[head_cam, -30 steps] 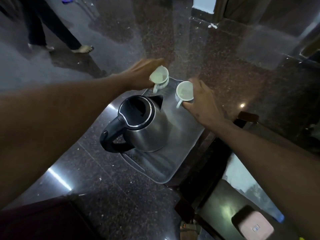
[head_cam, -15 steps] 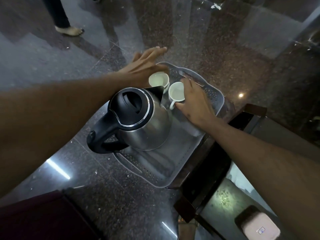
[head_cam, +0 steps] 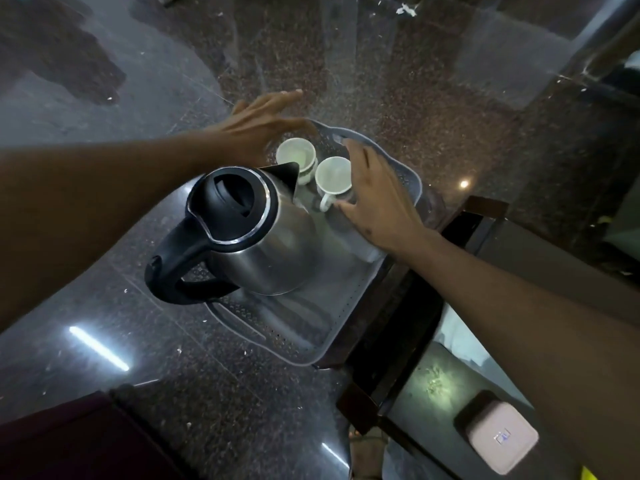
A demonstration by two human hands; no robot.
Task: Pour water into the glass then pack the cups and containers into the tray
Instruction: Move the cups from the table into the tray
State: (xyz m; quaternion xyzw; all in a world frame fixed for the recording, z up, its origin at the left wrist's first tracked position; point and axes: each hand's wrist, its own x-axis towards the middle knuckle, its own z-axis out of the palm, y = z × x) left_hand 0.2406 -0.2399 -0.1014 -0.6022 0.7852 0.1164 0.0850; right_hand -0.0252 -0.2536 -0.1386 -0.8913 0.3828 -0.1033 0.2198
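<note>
— Where are the cups found?
— Two white cups [head_cam: 296,154] [head_cam: 333,174] are set side by side at the far end of the grey tray [head_cam: 349,306], past the steel kettle [head_cam: 249,230].
— And the hands?
— The left hand [head_cam: 256,128] is spread flat, nothing held; the right hand [head_cam: 377,199] is loosely cupped beside the nearer cup. No writing can be read.

Grey tray [head_cam: 349,327] on dark granite counter [head_cam: 194,386]
</note>
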